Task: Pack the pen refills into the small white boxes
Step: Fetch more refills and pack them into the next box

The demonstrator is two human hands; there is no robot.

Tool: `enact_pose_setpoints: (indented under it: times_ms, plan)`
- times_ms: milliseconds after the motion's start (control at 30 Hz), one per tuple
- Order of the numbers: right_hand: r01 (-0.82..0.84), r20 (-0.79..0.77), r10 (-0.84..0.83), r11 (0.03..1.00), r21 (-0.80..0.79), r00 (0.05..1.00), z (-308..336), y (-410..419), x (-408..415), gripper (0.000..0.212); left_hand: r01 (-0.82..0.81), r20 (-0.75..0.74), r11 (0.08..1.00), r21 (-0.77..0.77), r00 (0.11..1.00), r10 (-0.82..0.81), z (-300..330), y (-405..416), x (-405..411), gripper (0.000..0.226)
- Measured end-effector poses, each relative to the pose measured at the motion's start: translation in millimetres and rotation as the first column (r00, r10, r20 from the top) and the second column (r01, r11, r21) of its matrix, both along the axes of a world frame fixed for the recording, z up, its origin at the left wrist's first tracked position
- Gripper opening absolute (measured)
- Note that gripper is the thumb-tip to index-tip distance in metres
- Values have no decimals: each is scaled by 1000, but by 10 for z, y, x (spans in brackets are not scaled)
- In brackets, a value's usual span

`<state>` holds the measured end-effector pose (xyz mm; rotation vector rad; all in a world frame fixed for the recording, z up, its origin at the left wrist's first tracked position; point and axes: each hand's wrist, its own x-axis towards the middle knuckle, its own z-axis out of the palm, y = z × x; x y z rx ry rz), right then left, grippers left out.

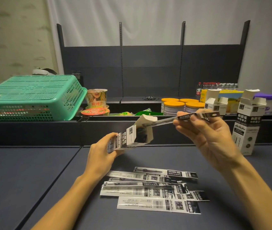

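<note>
Refill entering a box.
Left hand grips an open box; right hand pinches a refill, its tip at the mouth. More refills lie on the near desk.

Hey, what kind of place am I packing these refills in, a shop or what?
Probably a shop or stockroom mock-up. Dark retail shelving with slotted uprights stands behind the counter, stocked with orange-lidded tins, instant noodle cups and bottled water, beside an upturned green basket.

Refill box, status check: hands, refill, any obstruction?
Left hand grips open box. Right hand pinches refill packet, tip at mouth. Nothing blocking.
</note>
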<state>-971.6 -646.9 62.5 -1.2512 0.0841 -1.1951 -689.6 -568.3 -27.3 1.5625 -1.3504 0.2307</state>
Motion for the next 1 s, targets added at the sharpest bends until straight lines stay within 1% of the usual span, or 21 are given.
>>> enact_pose_setpoints:
  times_ms: [100, 167, 300, 333, 367, 400, 467, 500, 533, 600, 667, 900, 1000]
  plan:
    - [27, 4, -27, 997, -70, 1000, -28, 24, 56, 21, 6, 6, 1000, 7, 1000, -6, -7, -18, 6, 54]
    - [106, -31, -112, 981, -162, 993, -73, 44, 100, 22, 8, 17, 1000, 4, 1000, -9, -15, -26, 13, 55]
    - [232, -87, -286, 892, -389, 954, -219, 81, 227, 22, 18, 23, 1000, 12, 1000, -18, -18, -31, -3, 57]
    - [261, -89, -337, 848, -462, 937, -266, 85, 262, 20, 23, 20, 1000, 14, 1000, -24, -21, -30, -11, 57]
    - [299, -78, -405, 780, -550, 911, -308, 74, 296, 18, 30, 18, 999, 12, 999, -30, -12, -33, -18, 56]
    - [336, -56, -482, 685, -646, 875, -350, 50, 324, 16, 35, 18, 999, 10, 999, -35, -5, -34, -23, 55]
    - [383, 25, -617, 456, -803, 786, -407, 16, 360, 14, 40, 17, 999, 7, 999, -40, 9, -26, -41, 54]
    - [400, 71, -657, 367, -840, 750, -421, 6, 370, 16, 42, 15, 999, 9, 999, -42, 13, -24, -47, 54]
    - [416, 104, -677, 318, -852, 729, -425, 8, 375, 18, 43, 14, 999, 13, 999, -44, 12, -23, -50, 54]
    - [447, 151, -694, 268, -854, 704, -422, 18, 377, 18, 49, 14, 999, 21, 999, -49, 5, -26, -49, 55]
    - [447, 165, -705, 234, -863, 690, -430, 17, 381, 18, 52, 18, 998, 19, 998, -52, -3, -34, -44, 55]
    - [344, 112, -743, 167, -924, 660, -529, -24, 421, 20, 43, 91, 999, 11, 995, -44, -14, -50, -34, 60]
    - [344, 124, -734, 155, -926, 667, -534, 10, 447, 26, 37, 97, 999, 10, 995, -37, -15, -47, -24, 60]
